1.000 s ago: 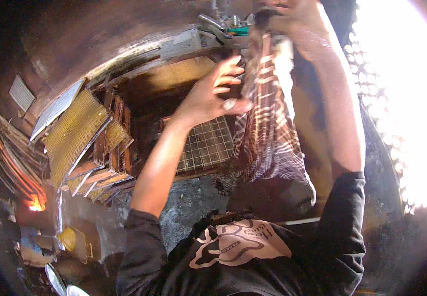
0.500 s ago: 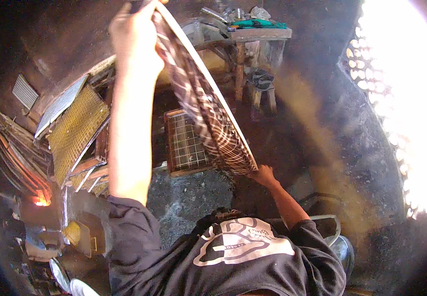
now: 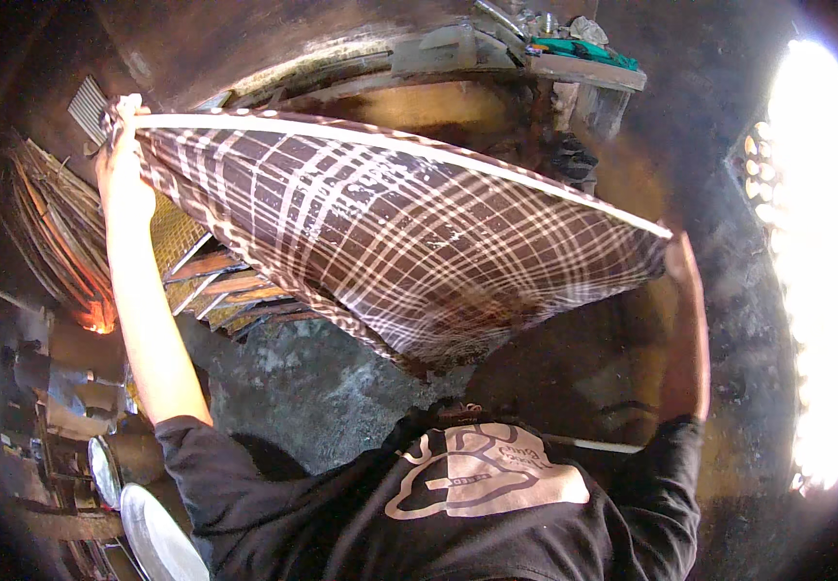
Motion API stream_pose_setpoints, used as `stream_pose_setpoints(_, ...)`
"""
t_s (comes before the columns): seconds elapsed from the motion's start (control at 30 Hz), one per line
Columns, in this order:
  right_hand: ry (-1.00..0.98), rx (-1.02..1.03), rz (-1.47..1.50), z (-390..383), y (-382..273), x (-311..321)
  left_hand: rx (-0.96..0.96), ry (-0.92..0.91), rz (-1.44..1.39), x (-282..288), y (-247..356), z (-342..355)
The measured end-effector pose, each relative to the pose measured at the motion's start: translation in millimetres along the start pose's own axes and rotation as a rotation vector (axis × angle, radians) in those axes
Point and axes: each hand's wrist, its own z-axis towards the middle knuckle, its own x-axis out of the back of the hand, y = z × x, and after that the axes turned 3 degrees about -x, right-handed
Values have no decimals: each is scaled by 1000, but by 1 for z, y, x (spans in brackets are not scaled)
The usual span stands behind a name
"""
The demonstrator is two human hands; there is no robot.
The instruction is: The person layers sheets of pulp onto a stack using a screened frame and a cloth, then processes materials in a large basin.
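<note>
Between my raised arms stretches a brown and white checked cloth (image 3: 409,223), with a pale band along its upper edge. My left hand (image 3: 126,155) is closed around the cloth's bunched left end. At the far right corner, my right hand (image 3: 678,259) grips the other end, its fingers partly hidden behind the cloth. The fabric hangs slack in the middle and sags toward my chest. White flecks or marks show on its upper part.
Long sticks of firewood (image 3: 56,228) burn with a small flame (image 3: 97,317) at the left. Stacked mesh-topped frames (image 3: 230,290) stand behind the cloth. A bench (image 3: 593,73) bears a green item at the back. Round metal trays (image 3: 159,533) lie lower left, and bright light enters from the right.
The cloth has swung from a steep, narrow slant to a wide spread across the view. My left hand moved left and down; my right hand moved right and up.
</note>
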Motion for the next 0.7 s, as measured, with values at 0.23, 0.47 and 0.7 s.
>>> stream_pose_setpoints(0.23, -248, 100, -629, 57, -170, 100, 301, -215, 94, 95, -96, -1)
stream_pose_setpoints(0.47, -112, 727, -1013, -40, -293, 50, -59, -1261, 1365, 115, -113, -113)
stream_pose_setpoints(0.7, 120, 535, -1006, -46, -265, 31, 34, -486, 1604, 154, -195, -161)
